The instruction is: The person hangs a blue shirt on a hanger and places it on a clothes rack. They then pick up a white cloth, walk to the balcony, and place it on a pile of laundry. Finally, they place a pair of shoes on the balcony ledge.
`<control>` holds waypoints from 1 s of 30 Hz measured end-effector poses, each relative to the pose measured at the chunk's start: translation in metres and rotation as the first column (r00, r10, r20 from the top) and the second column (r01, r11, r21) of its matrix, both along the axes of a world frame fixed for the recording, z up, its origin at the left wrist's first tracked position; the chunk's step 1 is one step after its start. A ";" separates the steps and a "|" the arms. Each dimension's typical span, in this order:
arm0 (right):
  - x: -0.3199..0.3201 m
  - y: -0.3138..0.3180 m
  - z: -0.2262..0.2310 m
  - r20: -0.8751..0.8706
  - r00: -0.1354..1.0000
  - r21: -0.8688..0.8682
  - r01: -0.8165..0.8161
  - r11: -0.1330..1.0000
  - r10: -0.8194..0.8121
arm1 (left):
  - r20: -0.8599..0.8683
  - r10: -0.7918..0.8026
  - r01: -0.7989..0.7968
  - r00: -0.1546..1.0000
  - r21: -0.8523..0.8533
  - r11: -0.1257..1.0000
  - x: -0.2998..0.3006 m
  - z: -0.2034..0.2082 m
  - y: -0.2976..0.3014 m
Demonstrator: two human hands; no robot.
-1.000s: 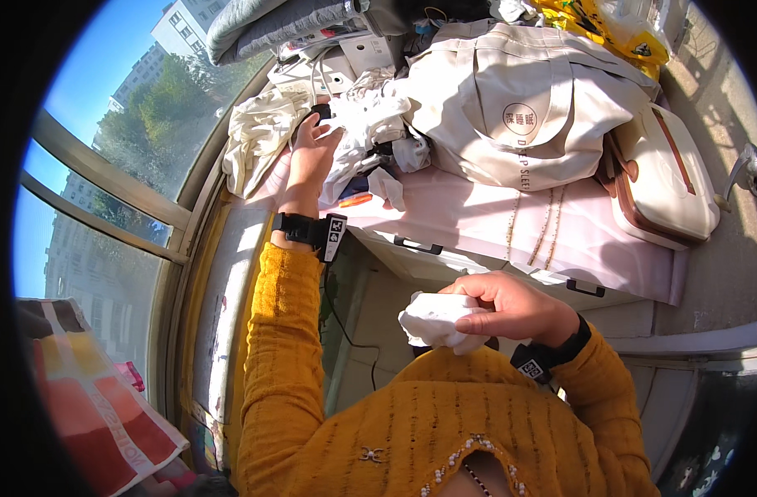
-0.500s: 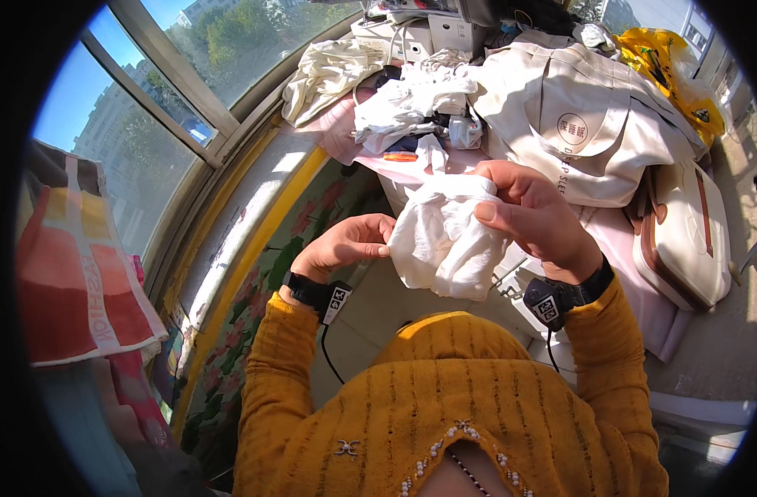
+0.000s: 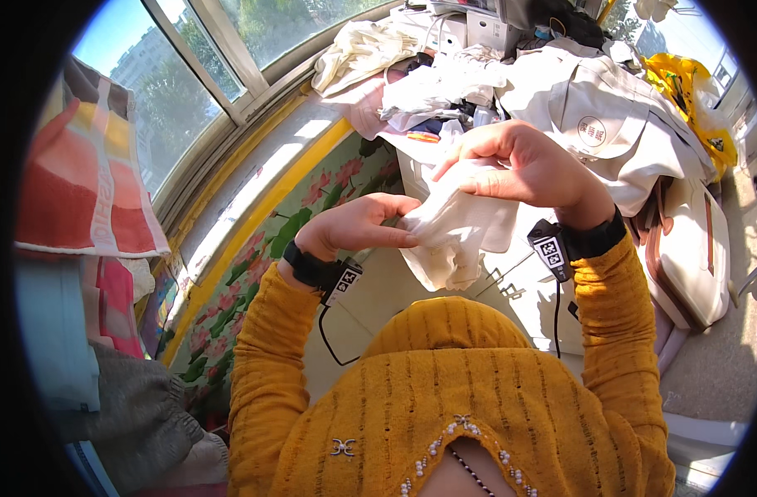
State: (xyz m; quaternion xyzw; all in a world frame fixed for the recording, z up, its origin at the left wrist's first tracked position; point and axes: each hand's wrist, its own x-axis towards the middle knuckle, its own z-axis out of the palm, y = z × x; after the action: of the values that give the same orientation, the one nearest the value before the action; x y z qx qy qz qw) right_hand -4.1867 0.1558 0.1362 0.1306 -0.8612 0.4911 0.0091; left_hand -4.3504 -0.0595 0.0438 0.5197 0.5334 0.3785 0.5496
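A small white cloth garment [image 3: 460, 228], soft and crumpled, hangs between my two hands in front of my chest; its exact kind cannot be made out. My left hand [image 3: 355, 224] pinches its left edge between thumb and fingers. At its upper right, my right hand [image 3: 534, 164] grips the fabric with the thumb along the front and the fingers curled behind. The cloth is pulled taut between the hands at the top, and its lower part droops loosely. Both wrists wear black bands with small boxes and cables.
Beyond my hands lie a heap of white clothes [image 3: 445, 87], a large cream bag [image 3: 561, 108] and a yellow plastic bag [image 3: 685, 91]. A cream case with brown trim [image 3: 693, 257] stands at the right. Towels and clothes hang on the left [image 3: 105, 182] by the window.
The white garment has been stretched and twisted between my hands. My right hand has risen, and my left hand has shifted right and up slightly. The view has shifted too.
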 end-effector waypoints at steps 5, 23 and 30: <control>0.012 -0.017 -0.008 -0.051 0.997 0.315 0.068 0.947 -0.054 | -0.194 -0.100 0.091 0.976 -0.055 0.994 -0.005 -0.024 -0.009; 0.040 0.012 -0.026 -0.217 0.920 0.282 0.380 0.881 -0.327 | -0.615 0.752 -0.246 0.235 0.711 0.658 -0.046 0.008 -0.056; 0.036 0.007 -0.029 -0.101 0.884 0.135 0.468 0.874 -0.457 | -0.450 0.809 0.017 -0.378 0.871 0.492 -0.063 0.035 -0.068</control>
State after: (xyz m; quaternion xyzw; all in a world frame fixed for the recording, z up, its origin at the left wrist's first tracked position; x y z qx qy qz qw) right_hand -4.1505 0.1631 0.1070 -0.0626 -0.9023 0.4014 0.1444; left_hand -4.4133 -0.1270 0.0791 0.4573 0.7571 0.1880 -0.4270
